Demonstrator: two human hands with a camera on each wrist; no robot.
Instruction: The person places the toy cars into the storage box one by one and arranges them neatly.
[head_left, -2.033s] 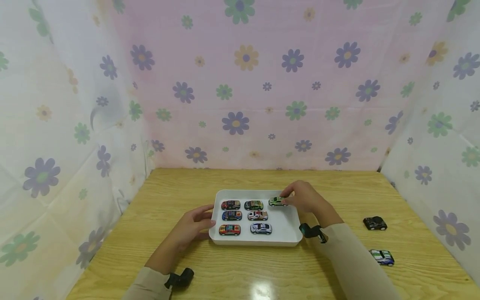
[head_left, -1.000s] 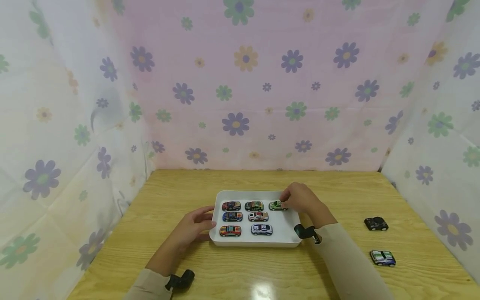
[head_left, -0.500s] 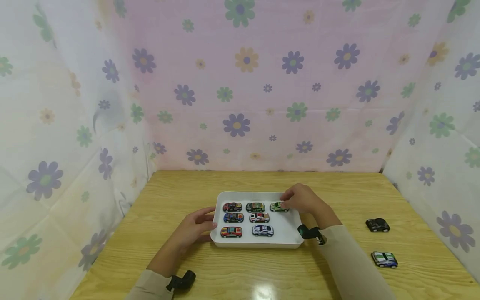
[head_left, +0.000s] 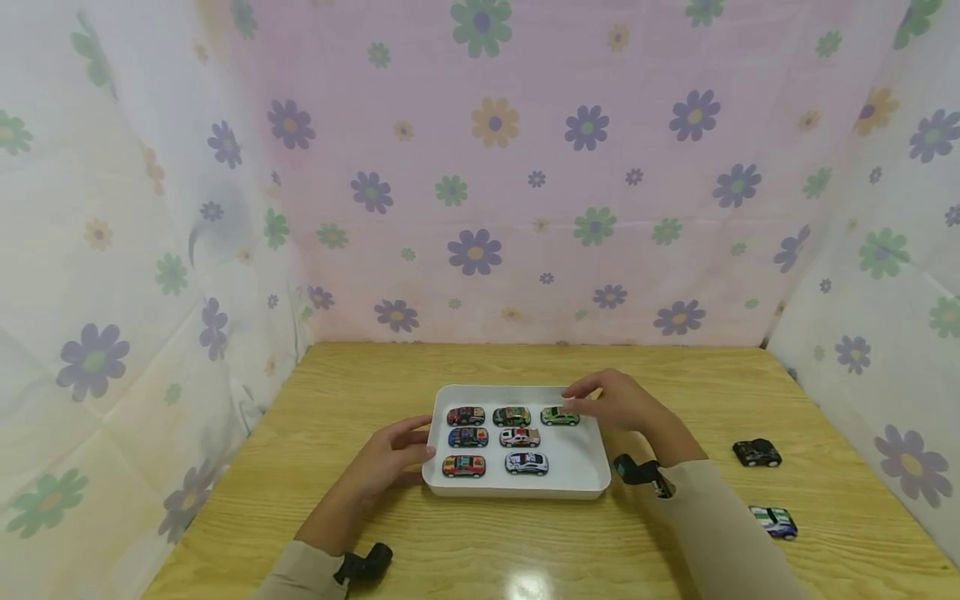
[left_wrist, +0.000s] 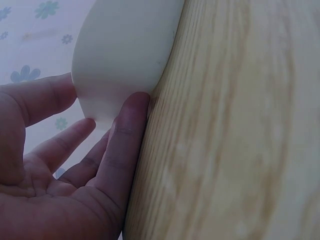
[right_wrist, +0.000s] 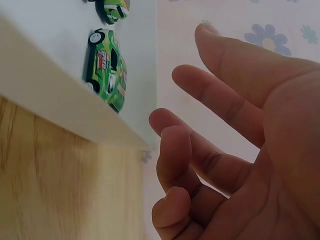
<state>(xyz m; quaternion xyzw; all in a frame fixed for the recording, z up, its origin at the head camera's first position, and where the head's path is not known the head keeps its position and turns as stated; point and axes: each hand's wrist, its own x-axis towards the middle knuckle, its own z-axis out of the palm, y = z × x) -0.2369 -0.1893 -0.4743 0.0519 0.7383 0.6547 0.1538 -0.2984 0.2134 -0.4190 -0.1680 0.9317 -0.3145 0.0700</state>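
My left hand (head_left: pixel 386 458) rests against the left side of the white tray (head_left: pixel 525 492), its fingertips touching the wall in the left wrist view. Above the tray's back right corner is my right hand (head_left: pixel 618 404), fingers spread and holding nothing. Just beside its fingertips, a green toy car (head_left: pixel 559 416) sits in the back row; the right wrist view shows this green car (right_wrist: pixel 107 70) apart from the hand. Several other toy cars stand in the tray, among them a dark green one (head_left: pixel 512 416), a blue one (head_left: pixel 468 437), a red-orange one (head_left: pixel 463 466) and a white one (head_left: pixel 527 463).
On the wooden table (head_left: pixel 600 550), right of the tray, lie a black toy car (head_left: pixel 757 452) and a white, green and blue toy car (head_left: pixel 776 522), partly covered by the right sleeve (head_left: pixel 727 525). Flowered cloth (head_left: pixel 525 267) stands around the table's back and sides.
The right hand lowered the green toy car into the tray's back row, then let go and drew slightly right and up. The left hand stayed at the tray's left side.
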